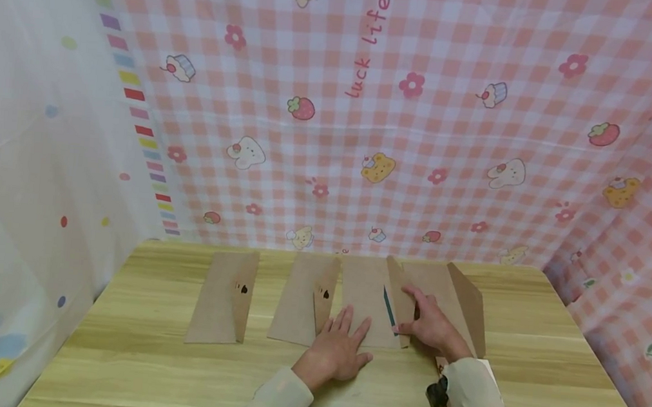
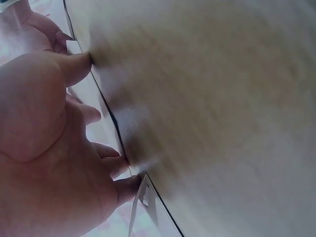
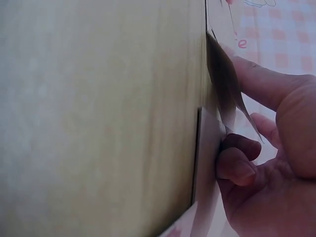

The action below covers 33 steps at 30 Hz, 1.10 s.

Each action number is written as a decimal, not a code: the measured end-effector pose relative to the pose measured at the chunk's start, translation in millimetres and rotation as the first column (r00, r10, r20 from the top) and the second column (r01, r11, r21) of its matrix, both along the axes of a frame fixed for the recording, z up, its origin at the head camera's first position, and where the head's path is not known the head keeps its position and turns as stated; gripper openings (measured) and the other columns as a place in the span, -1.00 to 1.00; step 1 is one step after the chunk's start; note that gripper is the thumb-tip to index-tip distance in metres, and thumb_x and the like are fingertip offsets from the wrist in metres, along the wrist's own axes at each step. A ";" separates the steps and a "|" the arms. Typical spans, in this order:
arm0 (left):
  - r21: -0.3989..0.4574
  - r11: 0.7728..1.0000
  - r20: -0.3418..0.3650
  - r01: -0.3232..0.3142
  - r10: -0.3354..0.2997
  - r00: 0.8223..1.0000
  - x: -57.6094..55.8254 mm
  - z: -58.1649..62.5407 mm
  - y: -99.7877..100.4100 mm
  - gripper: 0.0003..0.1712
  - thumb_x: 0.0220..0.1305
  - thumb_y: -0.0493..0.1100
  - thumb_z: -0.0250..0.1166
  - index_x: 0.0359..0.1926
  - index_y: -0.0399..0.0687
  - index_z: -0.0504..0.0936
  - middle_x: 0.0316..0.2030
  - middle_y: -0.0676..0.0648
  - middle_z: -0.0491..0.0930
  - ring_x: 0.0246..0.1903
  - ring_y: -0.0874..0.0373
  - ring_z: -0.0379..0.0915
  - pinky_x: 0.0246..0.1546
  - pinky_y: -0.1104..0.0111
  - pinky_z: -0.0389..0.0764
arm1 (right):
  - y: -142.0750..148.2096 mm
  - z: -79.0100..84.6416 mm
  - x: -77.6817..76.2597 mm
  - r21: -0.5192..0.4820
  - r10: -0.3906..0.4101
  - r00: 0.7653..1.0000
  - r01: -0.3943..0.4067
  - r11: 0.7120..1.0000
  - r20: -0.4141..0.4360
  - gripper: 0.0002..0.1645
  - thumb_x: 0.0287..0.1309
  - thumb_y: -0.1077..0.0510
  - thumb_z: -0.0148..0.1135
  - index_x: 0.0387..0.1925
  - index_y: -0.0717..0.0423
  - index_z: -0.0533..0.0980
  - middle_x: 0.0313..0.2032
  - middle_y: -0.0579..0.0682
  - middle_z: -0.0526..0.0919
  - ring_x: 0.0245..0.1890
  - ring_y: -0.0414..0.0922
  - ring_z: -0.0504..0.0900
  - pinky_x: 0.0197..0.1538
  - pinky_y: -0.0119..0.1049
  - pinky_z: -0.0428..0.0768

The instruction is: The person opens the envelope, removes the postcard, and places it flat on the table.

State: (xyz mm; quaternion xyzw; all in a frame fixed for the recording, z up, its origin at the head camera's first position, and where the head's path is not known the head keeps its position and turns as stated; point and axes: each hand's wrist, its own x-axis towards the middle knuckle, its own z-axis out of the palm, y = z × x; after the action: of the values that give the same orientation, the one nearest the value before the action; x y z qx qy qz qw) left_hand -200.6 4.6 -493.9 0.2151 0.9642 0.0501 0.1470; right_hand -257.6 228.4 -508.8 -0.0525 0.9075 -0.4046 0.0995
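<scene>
Several brown kraft-paper envelopes lie in a row, among them a far-left envelope (image 1: pixel 219 297), a second envelope (image 1: pixel 297 298) and a third envelope (image 1: pixel 365 284). My left hand (image 1: pixel 339 353), fingers spread, rests flat at the near ends of the second and third, fingertips pressing down on the paper. Over the third envelope's right side, my right hand (image 1: pixel 432 323) has its thumb and fingers about the raised flap (image 3: pixel 229 84); some fingers curl below it in the right wrist view. Beside the thumb shows a narrow dark teal strip (image 1: pixel 390 310).
A fourth envelope (image 1: pixel 438 281) lies right of the third, its darker flap (image 1: pixel 468 306) folded out. More light paper (image 1: pixel 488 371) shows partly under my right sleeve. The wooden table (image 1: pixel 133 342) ends at a pink checked cloth (image 1: pixel 332 133) behind.
</scene>
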 end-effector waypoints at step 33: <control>-0.065 0.996 -0.121 0.066 -0.074 0.990 -7.0 3.8 -3.9 -0.36 0.53 0.08 0.00 0.54 0.22 0.14 0.51 -0.11 0.13 0.47 0.04 0.10 0.38 0.11 0.28 | 3.4 -1.0 -1.7 -0.037 0.034 0.999 -0.034 0.999 -0.003 0.10 -0.02 0.21 0.54 0.47 0.25 0.11 0.32 0.45 0.19 0.29 0.29 0.28 0.35 0.27 0.22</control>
State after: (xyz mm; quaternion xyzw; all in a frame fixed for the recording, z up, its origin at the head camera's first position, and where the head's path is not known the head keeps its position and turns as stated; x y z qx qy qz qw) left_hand -207.6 0.7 -490.1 0.2468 0.9644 0.0022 0.0952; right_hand -259.2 231.7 -509.8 -0.0702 0.8989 -0.4197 0.1042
